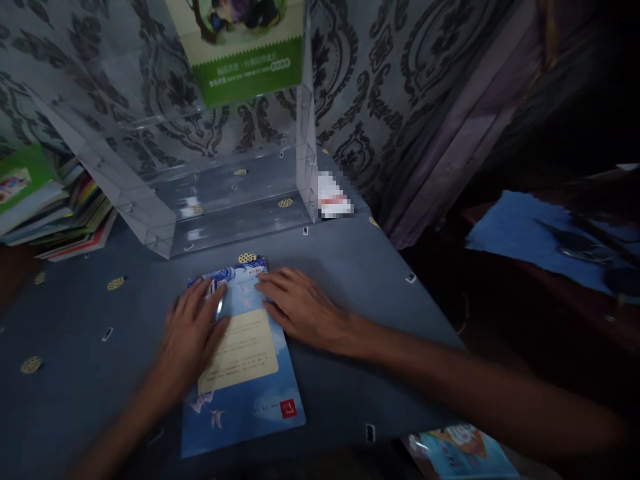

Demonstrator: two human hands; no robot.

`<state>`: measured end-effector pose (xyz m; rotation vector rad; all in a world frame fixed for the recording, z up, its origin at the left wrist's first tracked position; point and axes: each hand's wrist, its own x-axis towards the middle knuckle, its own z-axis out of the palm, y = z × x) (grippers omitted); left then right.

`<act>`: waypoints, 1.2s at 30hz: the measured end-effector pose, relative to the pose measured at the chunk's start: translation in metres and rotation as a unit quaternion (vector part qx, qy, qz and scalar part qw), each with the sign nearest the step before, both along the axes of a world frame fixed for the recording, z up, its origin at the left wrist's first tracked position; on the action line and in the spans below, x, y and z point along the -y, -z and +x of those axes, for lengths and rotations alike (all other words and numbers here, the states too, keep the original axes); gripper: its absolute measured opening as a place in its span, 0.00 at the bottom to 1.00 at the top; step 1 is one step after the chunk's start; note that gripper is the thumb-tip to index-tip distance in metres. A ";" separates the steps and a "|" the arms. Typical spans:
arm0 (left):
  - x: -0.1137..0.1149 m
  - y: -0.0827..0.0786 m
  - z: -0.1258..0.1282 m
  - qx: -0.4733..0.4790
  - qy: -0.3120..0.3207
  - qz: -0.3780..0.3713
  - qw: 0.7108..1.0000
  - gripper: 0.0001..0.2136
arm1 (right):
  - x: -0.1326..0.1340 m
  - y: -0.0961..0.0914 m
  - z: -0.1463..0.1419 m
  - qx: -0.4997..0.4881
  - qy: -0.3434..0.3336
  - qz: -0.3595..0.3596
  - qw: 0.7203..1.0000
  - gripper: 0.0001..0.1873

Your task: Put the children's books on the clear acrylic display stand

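A blue book (245, 415) with a cream text panel lies flat on the table, its far edge toward the clear rack. My left hand (193, 323) rests on the upper left part of the book, fingers stretched out. A small shiny strip shows by its fingers, too blurred to name. My right hand (297, 307) reaches in from the right, and its extended fingertips touch the book's upper right edge. Neither hand is wrapped around anything. My hands partly cover the cover's print.
A clear acrylic rack (306, 153) stands behind the book, with a green-banded book (250, 70) high in it. Stacked books (70, 220) lie at the left. A pixelated white item (334, 197) sits right of the rack. Blue cloth-like material (520, 233) lies further right, beyond the table edge.
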<state>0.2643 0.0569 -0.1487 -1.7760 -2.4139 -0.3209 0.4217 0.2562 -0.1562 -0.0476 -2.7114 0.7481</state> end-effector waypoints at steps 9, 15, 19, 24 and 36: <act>0.022 0.003 0.015 0.157 -0.037 0.055 0.985 0.18 | 0.012 -0.003 0.002 -0.019 0.004 -0.058 0.998 0.18; 0.008 0.000 -0.012 0.174 -0.033 0.069 0.982 0.14 | 0.000 0.005 -0.015 -0.044 -0.016 -0.105 0.993 0.20; -0.002 0.002 -0.025 0.168 -0.022 0.084 0.982 0.14 | -0.009 0.009 -0.024 -0.039 -0.017 -0.112 0.993 0.21; -0.009 0.005 -0.031 0.154 -0.016 0.083 0.984 0.14 | -0.018 0.012 -0.028 -0.033 -0.023 -0.099 0.994 0.20; -0.093 -0.004 -0.036 0.059 0.124 0.068 0.988 0.19 | -0.036 0.019 -0.029 -0.110 0.016 -0.131 0.985 0.17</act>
